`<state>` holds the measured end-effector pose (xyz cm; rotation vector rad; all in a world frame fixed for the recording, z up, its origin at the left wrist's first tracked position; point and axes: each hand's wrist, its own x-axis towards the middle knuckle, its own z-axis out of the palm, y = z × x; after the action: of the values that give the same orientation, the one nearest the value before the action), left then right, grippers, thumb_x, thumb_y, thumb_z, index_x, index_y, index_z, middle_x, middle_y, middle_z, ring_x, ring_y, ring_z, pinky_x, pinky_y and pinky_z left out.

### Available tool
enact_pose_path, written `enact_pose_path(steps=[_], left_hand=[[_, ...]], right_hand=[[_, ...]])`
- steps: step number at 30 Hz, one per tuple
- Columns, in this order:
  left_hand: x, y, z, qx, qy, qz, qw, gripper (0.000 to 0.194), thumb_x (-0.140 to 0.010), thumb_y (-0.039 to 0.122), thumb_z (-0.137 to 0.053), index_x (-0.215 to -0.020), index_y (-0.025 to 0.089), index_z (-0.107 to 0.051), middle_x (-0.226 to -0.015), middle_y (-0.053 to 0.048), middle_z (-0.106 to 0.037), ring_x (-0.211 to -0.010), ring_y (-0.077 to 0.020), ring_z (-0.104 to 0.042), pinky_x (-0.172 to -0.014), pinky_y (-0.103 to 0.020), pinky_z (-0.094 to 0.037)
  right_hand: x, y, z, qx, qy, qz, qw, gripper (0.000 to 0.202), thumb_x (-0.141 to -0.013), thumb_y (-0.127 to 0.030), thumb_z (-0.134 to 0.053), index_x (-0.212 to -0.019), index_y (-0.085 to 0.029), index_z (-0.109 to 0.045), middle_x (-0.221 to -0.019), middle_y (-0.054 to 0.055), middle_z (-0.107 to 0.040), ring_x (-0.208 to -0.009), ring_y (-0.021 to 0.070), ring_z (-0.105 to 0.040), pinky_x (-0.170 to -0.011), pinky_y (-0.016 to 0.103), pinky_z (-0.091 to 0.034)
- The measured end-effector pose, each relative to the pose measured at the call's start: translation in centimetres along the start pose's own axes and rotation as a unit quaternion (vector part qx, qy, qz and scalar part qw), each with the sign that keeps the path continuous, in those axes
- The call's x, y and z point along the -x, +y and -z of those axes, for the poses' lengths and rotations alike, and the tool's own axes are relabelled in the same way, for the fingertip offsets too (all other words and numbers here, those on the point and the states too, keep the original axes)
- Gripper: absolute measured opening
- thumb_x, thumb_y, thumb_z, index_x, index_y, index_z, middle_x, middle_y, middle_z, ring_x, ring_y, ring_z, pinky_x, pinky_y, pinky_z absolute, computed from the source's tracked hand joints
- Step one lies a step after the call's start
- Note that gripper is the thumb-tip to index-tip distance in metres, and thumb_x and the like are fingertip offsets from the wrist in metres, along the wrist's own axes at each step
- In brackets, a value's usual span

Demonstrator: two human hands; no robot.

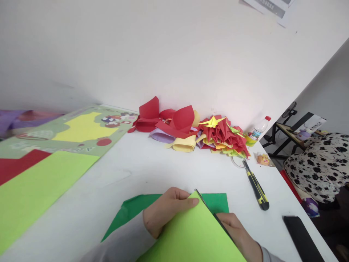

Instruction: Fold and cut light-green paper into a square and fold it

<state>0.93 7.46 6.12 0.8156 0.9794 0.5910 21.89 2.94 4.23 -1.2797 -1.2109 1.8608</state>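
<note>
A lime-green sheet of paper (201, 233) is raised at the front of the table, one edge slanting down to the right. My left hand (171, 207) pinches its upper part, thumb on top and fingers behind. My right hand (238, 233) is closed at that slanting edge around a long, thin dark tool (222, 222). The tool's narrow tip shows beyond the paper's top corner; the paper hides much of it, and I cannot tell its kind. Beneath my hands lies a dark green sheet (136, 207) on the white table (120, 182).
A black-and-yellow utility knife (256, 187), tape roll (237, 162) and black slab (302, 238) lie to the right. Rolled coloured papers (184, 122), folded paper pieces (225, 133) and a bottle (256, 133) line the wall. Coloured sheets (49, 185) cover the left. Patterned fabric (321, 163) is beyond the right edge.
</note>
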Motion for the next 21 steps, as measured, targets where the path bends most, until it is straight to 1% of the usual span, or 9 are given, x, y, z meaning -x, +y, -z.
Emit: enact_pose_path(steps=[6,12,16,21], left_hand=[[0.01,0.05,0.12,0.000,0.001,0.001,1.000,0.055,-0.040,0.063,-0.085,-0.052,0.012,-0.067,-0.047,-0.002,-0.059,-0.042,-0.0089,-0.046,-0.043,-0.022,-0.033],[0.13,0.18,0.03,0.001,-0.001,0.005,1.000,0.055,-0.038,0.062,-0.086,-0.051,0.012,-0.067,-0.046,-0.003,-0.059,-0.042,-0.0092,-0.047,-0.044,-0.022,-0.033],[0.15,0.31,-0.02,0.001,-0.001,0.007,1.000,0.055,-0.038,0.063,-0.086,-0.052,0.012,-0.067,-0.046,-0.002,-0.059,-0.042,-0.0090,-0.046,-0.044,-0.022,-0.033],[0.13,0.33,0.05,0.003,-0.006,0.004,1.000,0.053,-0.039,0.062,-0.086,-0.050,0.013,-0.066,-0.044,-0.001,-0.056,-0.041,-0.0086,-0.044,-0.042,-0.022,-0.030]], right_hand=[[-0.04,0.09,-0.14,-0.010,0.013,0.005,1.000,0.052,-0.069,-0.063,-0.073,-0.061,-0.014,-0.060,-0.055,-0.004,-0.043,-0.050,0.0069,-0.033,-0.047,0.022,-0.022],[0.08,0.18,-0.14,-0.012,-0.008,0.009,1.000,0.052,-0.072,-0.062,-0.072,-0.060,-0.014,-0.056,-0.055,-0.005,-0.041,-0.049,0.0057,-0.031,-0.047,0.022,-0.020],[-0.03,0.35,0.00,-0.012,-0.016,0.012,1.000,0.052,-0.073,-0.062,-0.071,-0.061,-0.014,-0.054,-0.055,-0.005,-0.041,-0.049,0.0054,-0.031,-0.046,0.021,-0.020],[-0.09,0.34,0.04,-0.003,-0.011,0.012,1.000,0.054,-0.072,-0.063,-0.071,-0.059,-0.015,-0.049,-0.053,-0.006,-0.038,-0.047,0.0049,-0.029,-0.045,0.021,-0.019]])
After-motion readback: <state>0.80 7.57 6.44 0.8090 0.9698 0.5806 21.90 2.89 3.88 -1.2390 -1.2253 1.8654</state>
